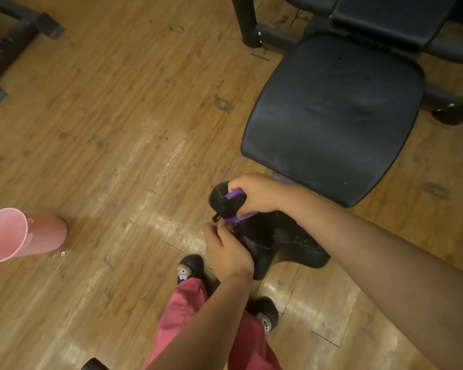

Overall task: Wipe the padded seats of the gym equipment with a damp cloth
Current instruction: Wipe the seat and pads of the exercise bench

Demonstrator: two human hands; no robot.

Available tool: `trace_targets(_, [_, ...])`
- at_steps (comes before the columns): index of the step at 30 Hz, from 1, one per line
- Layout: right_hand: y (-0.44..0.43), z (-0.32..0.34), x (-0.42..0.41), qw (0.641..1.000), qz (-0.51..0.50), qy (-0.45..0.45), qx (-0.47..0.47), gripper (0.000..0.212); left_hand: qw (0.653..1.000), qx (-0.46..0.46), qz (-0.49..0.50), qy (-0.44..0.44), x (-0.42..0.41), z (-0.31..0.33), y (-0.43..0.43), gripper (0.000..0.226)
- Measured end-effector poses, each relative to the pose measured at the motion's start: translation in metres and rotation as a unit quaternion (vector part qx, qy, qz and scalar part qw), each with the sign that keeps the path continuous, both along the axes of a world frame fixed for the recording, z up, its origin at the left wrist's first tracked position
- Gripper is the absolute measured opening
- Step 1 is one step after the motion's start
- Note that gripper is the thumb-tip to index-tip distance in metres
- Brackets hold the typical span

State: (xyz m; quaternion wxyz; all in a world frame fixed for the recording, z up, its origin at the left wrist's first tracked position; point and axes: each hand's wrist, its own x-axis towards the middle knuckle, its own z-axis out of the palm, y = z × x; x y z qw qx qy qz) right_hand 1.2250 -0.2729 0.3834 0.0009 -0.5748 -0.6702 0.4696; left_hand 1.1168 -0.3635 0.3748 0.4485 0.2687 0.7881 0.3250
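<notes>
As we look down, the wooden floor [118, 129] fills most of the view. Over it at the upper right stands the large black padded seat [332, 116], with a back pad [385, 17] meeting its far edge; neither of our hands touches it. Nearer us sits a smaller black pad [278, 244], partly hidden behind our hands. A pink bucket [24, 233] is at the left edge, well apart from the seats. Our right hand [254, 193] curls tightly round a purple object [237, 194] with black parts; whether this is the cloth we cannot tell. Our left hand [225, 252], fingers bent, pinches that object's lower end. Below are our black shoes [190, 263].
</notes>
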Motion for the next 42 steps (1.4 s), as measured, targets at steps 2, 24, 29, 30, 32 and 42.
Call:
trace_targets(2, [-0.001,0.006,0.006,1.0,0.004,0.022,-0.019,0.032,1.0,0.0,0.014,-0.017,0.0,0.0,-0.001,0.019])
trace_targets(24, [0.013,-0.038,0.018,0.997,-0.048,0.043,-0.031,0.028,0.998,-0.001,-0.049,-0.025,-0.008,-0.011,-0.003,0.014])
trace_targets(29, [0.04,-0.066,-0.016,0.997,-0.063,0.043,0.024,0.027,0.997,0.012,-0.062,-0.034,-0.01,-0.013,-0.003,0.012])
trace_targets(30, [0.045,-0.069,-0.019,0.996,-0.07,0.041,0.035,0.028,0.997,0.014,-0.064,-0.035,-0.01,-0.014,-0.003,0.013])
trace_targets(32, [0.049,-0.073,-0.018,0.996,-0.07,0.037,0.039,0.028,0.997,0.013,-0.068,-0.041,-0.011,-0.015,-0.003,0.012])
trace_targets(42, [0.058,-0.072,-0.012,0.998,-0.036,0.043,-0.004,0.025,0.996,0.02,-0.075,-0.046,-0.013,-0.017,-0.003,0.015])
